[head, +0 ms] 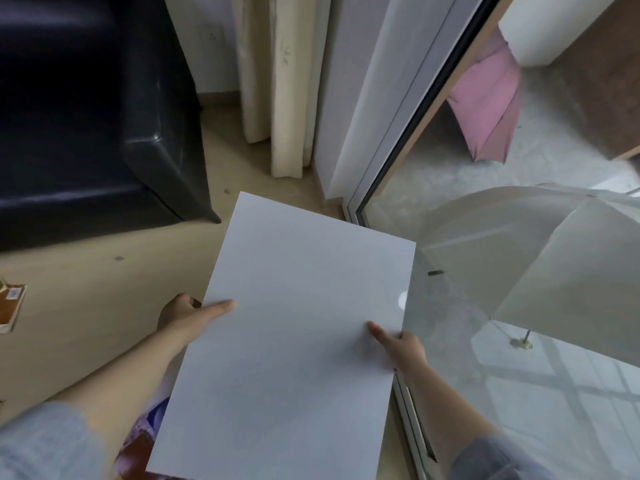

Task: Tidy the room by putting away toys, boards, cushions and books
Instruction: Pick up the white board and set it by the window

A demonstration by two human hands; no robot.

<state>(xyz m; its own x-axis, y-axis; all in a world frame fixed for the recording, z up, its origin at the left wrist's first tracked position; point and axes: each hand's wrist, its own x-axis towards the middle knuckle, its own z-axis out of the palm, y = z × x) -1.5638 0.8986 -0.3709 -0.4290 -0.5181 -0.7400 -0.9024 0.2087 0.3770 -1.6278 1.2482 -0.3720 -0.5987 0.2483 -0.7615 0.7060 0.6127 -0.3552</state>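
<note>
While gripping a white board (pixel 294 334) by both long edges, holds it in the air above the beige floor (pixel 104 299), just left of the sliding glass door (pixel 370 161) and near its bottom track. Clamps the board's left edge with the left hand (pixel 183 315): left thumb (pixel 221 306) laid flat on the blank top face, other fingers curled underneath and mostly out of sight. Takes the right edge with the right hand (pixel 405 348) in the same way, right thumb (pixel 377 330) pressed on top, fingers hidden below. Wears grey sleeves (pixel 41 445) on both forearms. Points the board's far end toward the foot of the door, with the near end tilted toward the body. Covers with the board's near left corner a purple and red printed thing (pixel 142 441) down by the floor, too hidden to name.

Just left of the door, at its far end, shows a cream curtain (pixel 277 81) hanging to the floor. Well left of the door, shows a black leather sofa (pixel 86 116) standing on the floor. Beyond the door's glass, to its right, shows a pink umbrella (pixel 485 109) open at the far end and a white umbrella (pixel 554 258) open nearer, its shaft and handle visible under the canopy. Far left of the door, at the edge of view, shows a brown flat thing (pixel 12 306) with a barcode label lying on the floor, cut off.
</note>
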